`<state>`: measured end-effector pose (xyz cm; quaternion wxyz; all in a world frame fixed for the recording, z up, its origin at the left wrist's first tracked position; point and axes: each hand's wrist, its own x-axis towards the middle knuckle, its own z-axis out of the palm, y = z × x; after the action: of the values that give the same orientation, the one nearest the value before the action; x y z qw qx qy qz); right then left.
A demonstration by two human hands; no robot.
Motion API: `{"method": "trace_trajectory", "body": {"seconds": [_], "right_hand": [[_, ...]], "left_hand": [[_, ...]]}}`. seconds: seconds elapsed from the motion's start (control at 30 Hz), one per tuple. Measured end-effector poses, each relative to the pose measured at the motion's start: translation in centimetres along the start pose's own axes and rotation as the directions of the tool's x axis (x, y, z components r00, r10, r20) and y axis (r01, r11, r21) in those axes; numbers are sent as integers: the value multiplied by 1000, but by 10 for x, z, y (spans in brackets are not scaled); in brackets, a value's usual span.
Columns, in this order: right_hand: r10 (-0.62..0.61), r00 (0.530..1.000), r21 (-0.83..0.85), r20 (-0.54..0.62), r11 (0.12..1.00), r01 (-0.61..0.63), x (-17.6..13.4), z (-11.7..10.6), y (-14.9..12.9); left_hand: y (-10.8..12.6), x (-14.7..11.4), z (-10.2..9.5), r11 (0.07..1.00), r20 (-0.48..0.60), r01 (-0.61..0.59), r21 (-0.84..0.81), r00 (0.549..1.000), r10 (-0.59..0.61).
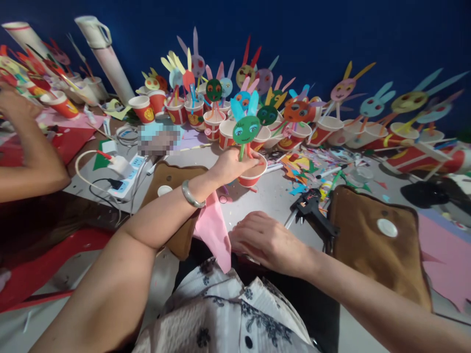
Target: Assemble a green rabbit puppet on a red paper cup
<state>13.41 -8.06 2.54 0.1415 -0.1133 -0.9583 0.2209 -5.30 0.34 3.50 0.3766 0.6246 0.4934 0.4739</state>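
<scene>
My left hand [230,169] is closed at the near side of a red-and-white paper cup [253,175], some fingers reaching over its rim. A green paper rabbit face [246,129] with blue ears stands above that cup on thin green and orange strips. My right hand [265,238] lies palm down at the table's front edge, its fingers curled under; whatever they hold is hidden. Pink paper [213,230] hangs over the edge between my hands. A black glue gun [314,211] lies to the right of my right hand.
Several paper cups with rabbit faces [296,112] line the back by the blue wall. Colourful paper scraps [301,169] cover the middle right. Brown cushions [379,245] lie at both sides. A power strip [128,179] with cables is at left, near another person's arm [33,157].
</scene>
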Motion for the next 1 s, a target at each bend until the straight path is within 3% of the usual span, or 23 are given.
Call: {"method": "trace_trajectory", "body": {"seconds": [0.1,0.27,0.47,0.73,0.83,1.0], "right_hand": [[186,980,-20,-74,982,-188,2,-2,13],[454,884,-17,-109,889,-458,25,8,35],[511,858,-172,-47,842,-511,57,25,44],[647,760,-217,56,751,-624,78,23,44],[644,762,-182,59,758,-627,79,24,46],[530,847,-105,-47,841,-531,65,25,40]], "left_hand": [[0,2,-4,1000,-72,-12,-21,997,10],[-3,5,-7,999,-134,6,-36,991,-11],[2,6,-9,999,-167,30,-23,985,-34],[2,5,-9,1000,-175,21,-23,984,-25],[0,6,-8,999,-162,21,-36,986,-27],[-3,7,-7,998,-154,-8,-69,988,-3]]}}
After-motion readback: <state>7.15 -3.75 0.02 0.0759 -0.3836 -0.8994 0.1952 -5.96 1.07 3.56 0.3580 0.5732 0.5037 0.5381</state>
